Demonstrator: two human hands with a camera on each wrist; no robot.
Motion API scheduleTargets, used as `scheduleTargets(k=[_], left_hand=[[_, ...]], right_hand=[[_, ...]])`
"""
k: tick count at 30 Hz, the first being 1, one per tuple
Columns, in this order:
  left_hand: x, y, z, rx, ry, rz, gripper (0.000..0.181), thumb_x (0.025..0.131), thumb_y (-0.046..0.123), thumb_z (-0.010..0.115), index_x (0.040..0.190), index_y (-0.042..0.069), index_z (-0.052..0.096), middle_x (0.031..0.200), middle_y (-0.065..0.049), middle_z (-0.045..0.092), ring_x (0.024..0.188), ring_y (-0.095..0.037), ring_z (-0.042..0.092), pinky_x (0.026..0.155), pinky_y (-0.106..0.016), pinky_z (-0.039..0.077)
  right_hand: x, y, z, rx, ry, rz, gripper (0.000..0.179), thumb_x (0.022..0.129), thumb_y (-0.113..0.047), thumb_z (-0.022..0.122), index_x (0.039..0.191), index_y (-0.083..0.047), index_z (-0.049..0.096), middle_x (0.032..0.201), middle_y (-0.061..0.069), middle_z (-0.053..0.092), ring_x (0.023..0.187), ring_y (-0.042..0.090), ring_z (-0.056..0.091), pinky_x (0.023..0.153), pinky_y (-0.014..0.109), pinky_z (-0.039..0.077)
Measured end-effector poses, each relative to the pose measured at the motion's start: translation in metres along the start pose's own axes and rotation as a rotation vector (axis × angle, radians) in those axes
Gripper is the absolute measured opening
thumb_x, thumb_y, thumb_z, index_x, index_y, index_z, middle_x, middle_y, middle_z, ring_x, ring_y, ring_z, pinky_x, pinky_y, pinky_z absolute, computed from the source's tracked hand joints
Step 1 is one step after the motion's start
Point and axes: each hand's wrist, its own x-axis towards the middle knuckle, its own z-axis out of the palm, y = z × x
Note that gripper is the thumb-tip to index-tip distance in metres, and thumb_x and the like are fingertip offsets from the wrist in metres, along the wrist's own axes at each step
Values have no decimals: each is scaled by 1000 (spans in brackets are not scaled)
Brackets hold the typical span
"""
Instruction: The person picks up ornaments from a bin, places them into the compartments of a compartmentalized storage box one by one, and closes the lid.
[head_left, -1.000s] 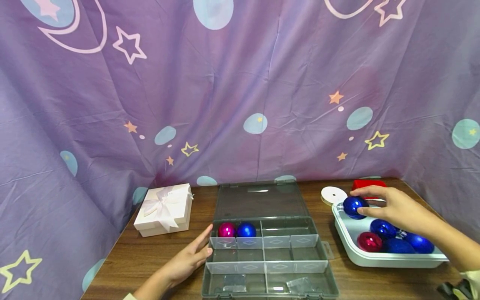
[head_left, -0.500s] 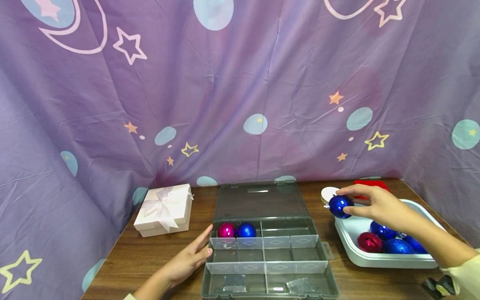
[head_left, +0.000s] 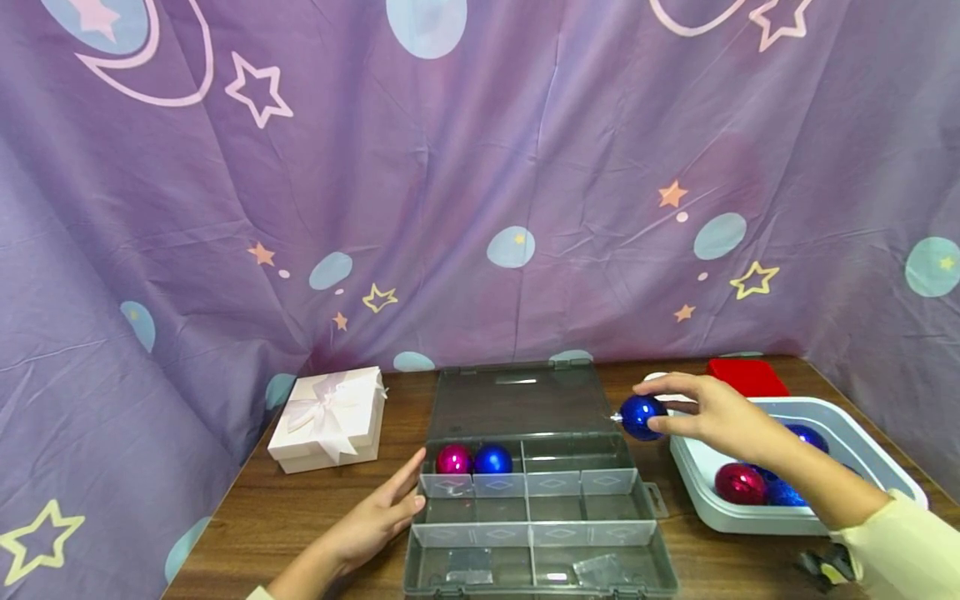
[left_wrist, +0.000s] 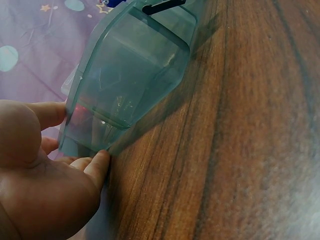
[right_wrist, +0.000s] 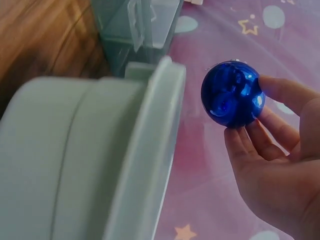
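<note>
My right hand (head_left: 723,421) pinches a shiny blue Christmas bauble (head_left: 642,417) between thumb and fingertips, in the air between the tub and the organizer box. Its silver cap points left. In the right wrist view the bauble (right_wrist: 232,95) sits at the fingertips, past the tub's rim. My left hand (head_left: 375,518) rests its extended fingers against the left side of the grey see-through organizer box (head_left: 527,533). In the left wrist view, thumb and fingertips touch the corner of the box (left_wrist: 135,65). A pink bauble (head_left: 454,460) and a blue bauble (head_left: 492,460) sit in its back-left compartment.
A white tub (head_left: 697,508) on the right holds a red bauble (head_left: 740,484) and several blue ones, partly hidden by my forearm. Behind it lies a red case (head_left: 747,377). A white gift box (head_left: 330,417) stands at the left; the organizer's lid (head_left: 521,402) lies open at the back.
My right hand has carried the blue bauble left, from over the tub towards the organizer's right side. The left hand has stayed at the box.
</note>
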Motion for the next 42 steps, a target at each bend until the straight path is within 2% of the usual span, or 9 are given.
scheduleTargets(k=[2,6,7,14,16,22,33,42], left_hand=[[0,0,0,2,1,3,78,109,14,46,166,11,-8,168,-26,-18,154,-45,-12,121,-67,5],[1,0,0,5,1,5,78,109,13,46,166,11,-8,168,-26,-18,154,-46,-12,121,-67,5],[1,1,0,4,1,4,78,109,14,46,166,12,-8,168,-26,-18,154,-47,-11,121,-68,5],[1,-1,0,12,6,3,78,109,14,47,166,12,-7,168,-26,-17,154,-47,-10,121,-68,5],[1,-1,0,13,6,2,78,109,15,47,166,12,-7,168,-26,-17,154,-45,-11,121,-69,6],[0,-1,-1,13,4,-3,78,109,16,47,166,13,-7,168,-26,-16,154,-45,-11,121,-69,5],[0,0,1,3,6,-4,78,109,14,47,166,12,-8,168,-28,-16,154,-46,-9,121,-68,5],[0,1,1,4,4,-6,78,110,15,46,166,11,-8,167,-28,-17,153,-48,-10,121,-69,4]], right_hand=[[3,-1,6,22,-1,-11,39,91,-16,79,127,-6,69,127,12,68,117,19,66,90,26,60],[8,-4,16,41,6,-33,37,91,-14,79,126,-6,70,123,11,70,115,14,65,97,38,59],[9,-5,19,43,7,-40,37,91,-14,79,126,-5,70,123,11,69,116,16,65,99,41,57],[17,-7,39,91,-27,-51,39,91,-12,78,127,2,68,126,20,69,117,37,67,100,43,57],[19,-8,44,103,-33,-50,40,92,-12,77,128,2,67,128,21,68,118,40,67,99,50,56],[23,-12,62,153,-32,-39,42,90,-11,79,127,3,67,127,22,68,117,39,68,99,49,56],[30,-13,91,145,-53,13,41,89,-11,80,126,1,68,125,21,68,114,39,69,93,43,61],[37,-13,106,123,-40,-25,41,87,-12,81,123,2,69,122,19,70,113,36,69,92,42,61]])
